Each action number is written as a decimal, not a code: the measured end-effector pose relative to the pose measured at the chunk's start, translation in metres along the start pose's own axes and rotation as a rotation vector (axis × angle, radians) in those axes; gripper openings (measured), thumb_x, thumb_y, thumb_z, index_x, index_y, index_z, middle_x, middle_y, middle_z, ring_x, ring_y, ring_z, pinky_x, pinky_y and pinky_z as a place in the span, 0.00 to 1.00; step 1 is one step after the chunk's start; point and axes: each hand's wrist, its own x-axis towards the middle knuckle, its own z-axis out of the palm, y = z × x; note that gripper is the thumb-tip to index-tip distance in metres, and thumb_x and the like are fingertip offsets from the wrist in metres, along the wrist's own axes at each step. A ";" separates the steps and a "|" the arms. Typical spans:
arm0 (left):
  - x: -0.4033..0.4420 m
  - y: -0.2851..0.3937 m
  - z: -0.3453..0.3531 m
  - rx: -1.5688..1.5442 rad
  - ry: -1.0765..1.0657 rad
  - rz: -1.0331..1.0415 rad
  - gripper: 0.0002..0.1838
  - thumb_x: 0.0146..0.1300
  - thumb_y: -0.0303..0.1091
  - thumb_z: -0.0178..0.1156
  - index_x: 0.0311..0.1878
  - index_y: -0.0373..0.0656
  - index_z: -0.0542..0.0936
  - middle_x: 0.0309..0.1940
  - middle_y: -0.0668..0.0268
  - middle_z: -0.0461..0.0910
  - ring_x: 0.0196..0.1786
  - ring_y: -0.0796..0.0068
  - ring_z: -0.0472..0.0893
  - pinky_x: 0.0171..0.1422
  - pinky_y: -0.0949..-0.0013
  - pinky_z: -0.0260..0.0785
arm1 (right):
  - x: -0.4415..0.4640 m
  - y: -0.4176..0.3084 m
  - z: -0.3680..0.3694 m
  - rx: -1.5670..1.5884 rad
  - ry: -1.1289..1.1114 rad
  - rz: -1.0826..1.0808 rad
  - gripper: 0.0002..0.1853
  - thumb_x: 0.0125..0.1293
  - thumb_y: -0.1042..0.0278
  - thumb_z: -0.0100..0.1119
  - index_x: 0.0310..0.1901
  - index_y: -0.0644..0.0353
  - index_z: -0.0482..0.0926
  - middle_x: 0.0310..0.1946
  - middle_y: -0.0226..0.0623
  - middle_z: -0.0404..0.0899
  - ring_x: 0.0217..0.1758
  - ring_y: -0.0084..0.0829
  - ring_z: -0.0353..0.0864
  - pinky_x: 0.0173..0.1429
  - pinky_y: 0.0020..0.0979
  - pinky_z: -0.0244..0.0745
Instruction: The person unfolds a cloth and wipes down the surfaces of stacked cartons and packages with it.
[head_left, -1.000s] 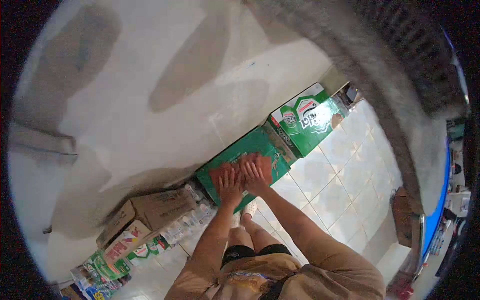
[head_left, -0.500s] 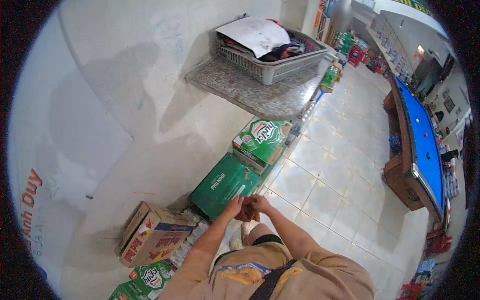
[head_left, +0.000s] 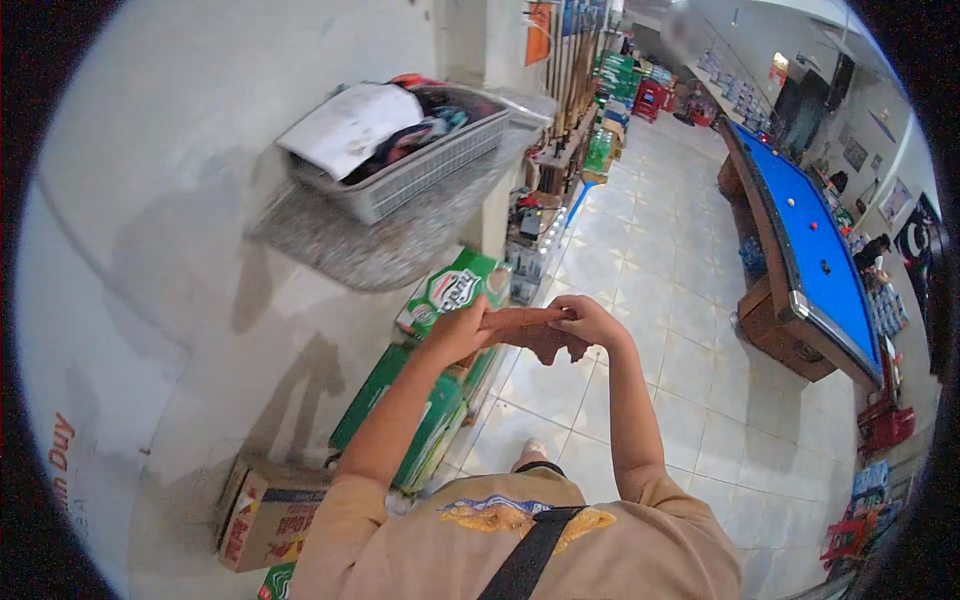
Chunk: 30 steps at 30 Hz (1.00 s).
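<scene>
A reddish-brown cloth [head_left: 540, 337] is stretched between my two hands in front of my body, its lower edge hanging uneven. My left hand [head_left: 460, 331] grips its left end, close to the green-and-white Huda carton [head_left: 455, 290]. At the other end, my right hand [head_left: 592, 323] pinches the top edge over the tiled floor. Below my left forearm stands a dark green carton [head_left: 420, 405].
A grey plastic basket [head_left: 430, 170] of cloths with a white sheet on top rests on a granite ledge [head_left: 350, 235] at the left. A Red Bull carton [head_left: 270, 520] stands by the wall. To the right is a blue pool table [head_left: 810, 235].
Both hands have risen away from my body and moved apart, spreading the cloth that was bunched between them. My view has tilted up, showing more of the room.
</scene>
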 end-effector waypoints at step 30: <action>0.591 0.045 0.057 -0.522 0.021 0.296 0.11 0.66 0.29 0.58 0.49 0.37 0.83 0.44 0.60 0.85 0.48 0.66 0.82 0.57 0.66 0.71 | 0.173 0.191 -0.449 0.108 0.453 -0.018 0.14 0.63 0.73 0.65 0.50 0.61 0.83 0.45 0.36 0.85 0.46 0.29 0.83 0.51 0.33 0.78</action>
